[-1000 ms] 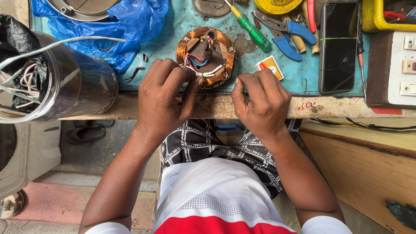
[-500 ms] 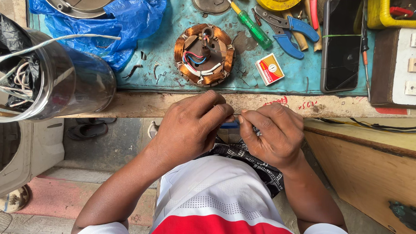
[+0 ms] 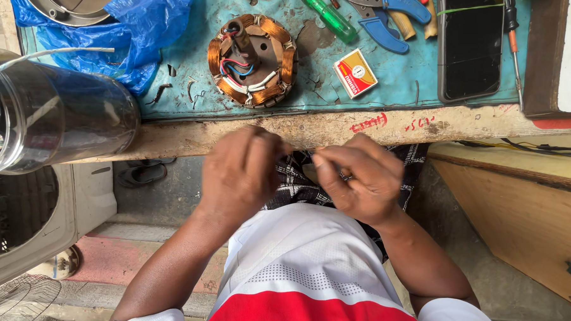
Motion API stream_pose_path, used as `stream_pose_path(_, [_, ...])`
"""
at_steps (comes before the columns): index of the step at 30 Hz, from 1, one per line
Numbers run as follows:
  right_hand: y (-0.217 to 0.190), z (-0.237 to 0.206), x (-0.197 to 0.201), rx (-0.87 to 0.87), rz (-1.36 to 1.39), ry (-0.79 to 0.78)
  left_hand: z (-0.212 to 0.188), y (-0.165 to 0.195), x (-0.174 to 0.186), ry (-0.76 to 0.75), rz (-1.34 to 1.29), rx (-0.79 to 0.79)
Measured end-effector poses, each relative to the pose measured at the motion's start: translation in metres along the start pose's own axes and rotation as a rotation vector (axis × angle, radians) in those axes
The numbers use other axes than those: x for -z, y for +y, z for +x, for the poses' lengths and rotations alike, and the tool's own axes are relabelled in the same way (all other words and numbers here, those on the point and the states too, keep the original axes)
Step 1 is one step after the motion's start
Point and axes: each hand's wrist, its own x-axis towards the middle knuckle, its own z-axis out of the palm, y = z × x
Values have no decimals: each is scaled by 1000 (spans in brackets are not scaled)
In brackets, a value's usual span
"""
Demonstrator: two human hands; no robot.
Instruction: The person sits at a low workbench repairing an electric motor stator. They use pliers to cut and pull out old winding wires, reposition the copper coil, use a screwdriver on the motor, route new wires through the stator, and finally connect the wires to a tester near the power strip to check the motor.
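Observation:
My left hand [image 3: 242, 178] and my right hand [image 3: 362, 177] hover over my lap, just below the wooden bench edge [image 3: 461, 124]. Both are blurred, with fingertips pinched and nearly touching each other. A thin wire seems to run between them; it is too fine to see clearly. On the teal mat [image 3: 384, 90] above my hands lies a round motor stator [image 3: 251, 60] with copper windings and red, blue and white leads. Neither hand touches it.
A clear plastic jar [image 3: 62, 117] lies on its side at the bench's left end beside a blue plastic bag [image 3: 148, 26]. A small matchbox [image 3: 354, 73], green screwdriver [image 3: 328, 15], blue-handled pliers [image 3: 388, 14] and dark phone [image 3: 471, 40] lie right of the stator. A wooden board [image 3: 521, 196] stands at the right.
Both hands have drawn back from the stator on the mat, past the bench edge, down toward my lap, staying pinched close together.

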Motion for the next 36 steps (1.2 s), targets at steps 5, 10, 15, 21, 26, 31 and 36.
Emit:
stream_pose_path(5, [5,16,8,-57,-140,105,-3,-16,1,195,74,199])
stream_pose_path(10, [22,43,-14,156,-250,43,9,-27,-19,197,69,143])
stream_pose_path(15, [26,49,-22,208,-317,-3,19,-41,-29,134,-28,184])
stream_pose_path(21, [25,54,-20,190,-303,-39,21,-45,-35,119,-157,228])
stream_pose_path(26, [24,56,-20,189,-315,-65,19,-46,-37,122,-182,234])
stream_pose_path(31, [26,57,-23,201,-367,-69,19,-44,-38,131,-174,225])
stream_pose_path(36, [26,58,-26,215,-412,-65,20,-41,-39,130,-150,222])
